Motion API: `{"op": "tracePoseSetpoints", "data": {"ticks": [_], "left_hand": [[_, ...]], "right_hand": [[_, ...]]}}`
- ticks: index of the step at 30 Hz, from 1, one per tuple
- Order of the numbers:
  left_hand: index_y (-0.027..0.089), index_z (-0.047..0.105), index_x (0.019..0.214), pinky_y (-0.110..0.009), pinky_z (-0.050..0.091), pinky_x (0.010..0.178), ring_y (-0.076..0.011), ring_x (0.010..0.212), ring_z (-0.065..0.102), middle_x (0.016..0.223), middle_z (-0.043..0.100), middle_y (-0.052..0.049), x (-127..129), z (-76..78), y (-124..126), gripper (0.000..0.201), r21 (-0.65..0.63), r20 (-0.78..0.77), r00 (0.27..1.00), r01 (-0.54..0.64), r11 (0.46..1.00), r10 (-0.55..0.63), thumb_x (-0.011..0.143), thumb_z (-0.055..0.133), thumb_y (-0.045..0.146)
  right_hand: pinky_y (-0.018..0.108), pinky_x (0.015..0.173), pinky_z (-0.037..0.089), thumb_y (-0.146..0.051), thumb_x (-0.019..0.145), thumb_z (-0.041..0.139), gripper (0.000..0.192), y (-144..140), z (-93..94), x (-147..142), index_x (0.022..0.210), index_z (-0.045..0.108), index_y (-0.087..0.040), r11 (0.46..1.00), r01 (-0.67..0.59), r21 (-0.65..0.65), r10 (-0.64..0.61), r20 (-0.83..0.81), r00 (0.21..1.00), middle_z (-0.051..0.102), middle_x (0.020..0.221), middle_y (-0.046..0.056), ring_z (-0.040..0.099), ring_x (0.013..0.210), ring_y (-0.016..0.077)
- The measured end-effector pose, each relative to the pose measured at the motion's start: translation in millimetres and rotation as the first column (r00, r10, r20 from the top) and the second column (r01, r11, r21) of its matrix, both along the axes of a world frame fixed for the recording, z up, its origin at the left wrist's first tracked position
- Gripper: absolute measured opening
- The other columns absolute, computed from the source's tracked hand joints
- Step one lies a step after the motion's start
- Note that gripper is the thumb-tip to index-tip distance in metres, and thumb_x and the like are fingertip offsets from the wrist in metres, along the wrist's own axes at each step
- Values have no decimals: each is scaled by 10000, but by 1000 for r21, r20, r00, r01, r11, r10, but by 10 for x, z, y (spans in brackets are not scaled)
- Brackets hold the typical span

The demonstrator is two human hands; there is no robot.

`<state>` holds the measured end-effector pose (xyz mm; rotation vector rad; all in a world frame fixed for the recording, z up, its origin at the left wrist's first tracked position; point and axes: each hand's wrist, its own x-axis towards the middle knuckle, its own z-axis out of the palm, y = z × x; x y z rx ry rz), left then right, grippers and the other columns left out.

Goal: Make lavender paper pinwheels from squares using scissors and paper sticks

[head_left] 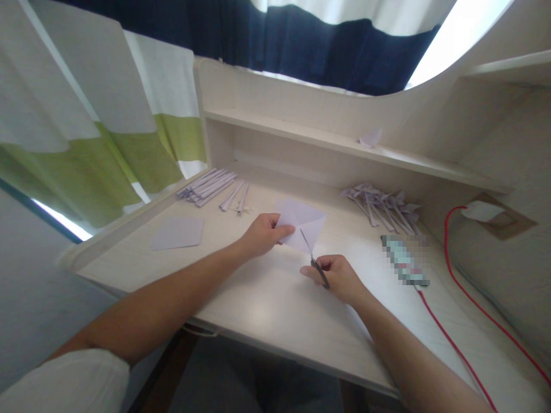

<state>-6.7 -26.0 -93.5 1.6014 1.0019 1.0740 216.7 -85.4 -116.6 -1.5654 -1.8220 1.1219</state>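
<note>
Your left hand (262,234) has a pale lilac paper square (301,225) pinched by its left edge, thumb on top, fingers curled under, so the sheet is lifted a bit off the desk (267,298) w/ creases showing across it. Your right hand (338,276) is wrapped tight around the handles of a small pair of scissors (314,258); blades point up and away from you, and the tip is on the lower edge of the sheet, roughly at its middle. Can't tell how far apart the blades are, they read as one thin line from here.

Other stuff on the desk: a flat spare sheet (177,233) off to the left, well apart from your hands. A bundle of rolled paper sticks (207,186) at the back left, w/ a couple loose ones just beside it. Another heap of folded paper bits (383,205) at the back right. A blurred-out phone (404,261) sits right of your scissor hand, w/ a red cable (447,338) running from it up to a wall socket (484,211). One small paper scrap (370,137) on the shelf above.
</note>
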Motion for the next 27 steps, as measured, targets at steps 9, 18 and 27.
{"op": "tracePoseSetpoints", "data": {"ticks": [9, 18, 27], "left_hand": [[121, 653, 674, -201, 410, 498, -107, 546, 541, 603, 612, -7, 0, 8, -10, 263, -6, -16, 1000, -14, 1000, 14, 733, 667, 377], [116, 656, 681, -200, 373, 500, -105, 549, 519, 600, 596, -1, -7, -23, 4, 275, 13, -25, 1000, -14, 1000, 14, 747, 665, 383], [114, 691, 725, -213, 386, 535, -123, 596, 542, 675, 650, -19, -13, -12, -3, 263, 33, -68, 996, -51, 998, 53, 742, 668, 376]], "right_hand": [[257, 464, 248, -523, 730, 746, 439, -6, 26, -18, 539, 591, -160, 1000, 5, -10, -5, -16, 1000, 459, 465, -32, 356, 454, 88], [255, 469, 246, -539, 734, 741, 452, -2, 15, -16, 541, 587, -160, 1000, 1, -4, -1, -8, 1000, 461, 469, -30, 356, 463, 89], [255, 459, 246, -517, 745, 736, 431, -1, -9, 3, 548, 596, -161, 1000, -14, -2, 14, -14, 1000, 472, 467, -30, 359, 452, 89]]}}
